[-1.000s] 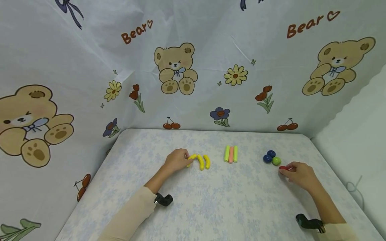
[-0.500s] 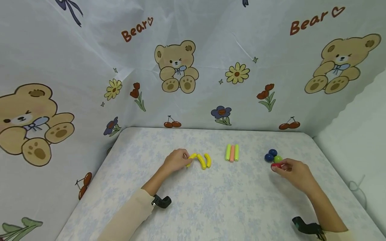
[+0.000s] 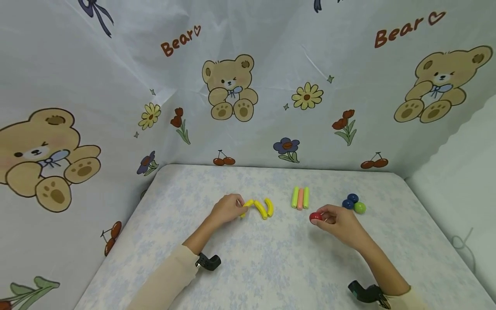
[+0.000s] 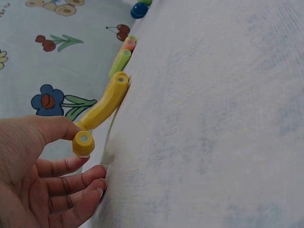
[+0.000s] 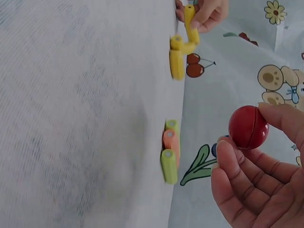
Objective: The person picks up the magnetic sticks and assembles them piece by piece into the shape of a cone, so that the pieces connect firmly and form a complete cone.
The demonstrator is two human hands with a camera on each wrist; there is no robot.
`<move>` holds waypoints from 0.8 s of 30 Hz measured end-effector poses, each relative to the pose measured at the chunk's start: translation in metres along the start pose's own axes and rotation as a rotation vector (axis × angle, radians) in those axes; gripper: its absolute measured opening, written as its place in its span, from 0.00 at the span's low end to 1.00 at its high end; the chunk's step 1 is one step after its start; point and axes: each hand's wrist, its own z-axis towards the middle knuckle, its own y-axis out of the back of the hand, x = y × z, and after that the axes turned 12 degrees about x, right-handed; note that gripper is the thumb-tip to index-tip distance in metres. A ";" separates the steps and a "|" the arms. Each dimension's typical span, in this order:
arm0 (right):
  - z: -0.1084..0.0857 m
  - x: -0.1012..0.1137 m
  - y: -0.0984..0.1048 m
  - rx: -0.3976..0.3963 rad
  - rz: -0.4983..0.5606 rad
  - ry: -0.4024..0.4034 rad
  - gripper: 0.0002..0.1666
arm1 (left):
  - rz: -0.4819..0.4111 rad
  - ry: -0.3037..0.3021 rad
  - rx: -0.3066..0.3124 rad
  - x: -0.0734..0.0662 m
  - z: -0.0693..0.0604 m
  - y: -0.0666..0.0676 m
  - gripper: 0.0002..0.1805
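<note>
Left hand (image 3: pixel 226 209): you pinch a curved yellow rod (image 4: pixel 83 148) near two matching rods (image 3: pixel 261 209).
Right hand (image 3: pixel 342 224): you pinch a red ball (image 5: pixel 248 127) near three straight rods (image 3: pixel 300 199).

I see a glossy red ball (image 5: pixel 246 127), thin seam showing, pinched aloft in right hand (image 3: pixel 342 223); yellow banana-shaped piece (image 4: pixel 83 144), end-on, pinched in left hand (image 3: pixel 227 207).

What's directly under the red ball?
The right hand holds the red ball clear of the table, so a gap lies beneath. The head view shows bare table around it; the patch covered by ball and hand can't be seen.
</note>
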 end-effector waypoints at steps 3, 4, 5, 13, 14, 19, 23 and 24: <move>0.003 0.006 -0.006 0.020 0.031 0.031 0.20 | -0.030 -0.009 0.025 0.003 0.002 -0.002 0.10; 0.004 0.008 -0.008 0.022 0.040 0.032 0.20 | -0.061 -0.016 0.044 0.004 0.003 -0.002 0.10; 0.005 0.010 -0.009 0.023 0.047 0.031 0.20 | -0.100 -0.022 0.067 0.005 0.004 -0.003 0.11; 0.007 0.012 -0.015 0.040 0.071 0.011 0.20 | -0.451 0.000 0.232 0.019 0.013 -0.004 0.14; 0.007 0.012 -0.015 0.041 0.073 0.011 0.20 | -0.473 0.009 0.242 0.020 0.014 -0.004 0.14; 0.006 0.014 -0.015 0.040 0.085 0.010 0.19 | -0.493 0.023 0.252 0.018 0.011 -0.004 0.13; 0.006 0.015 -0.016 0.042 0.087 0.033 0.18 | -0.429 -0.014 0.247 0.010 0.000 -0.002 0.12; 0.006 0.016 -0.016 0.044 0.089 0.039 0.18 | -0.421 -0.024 0.249 0.008 -0.004 -0.002 0.12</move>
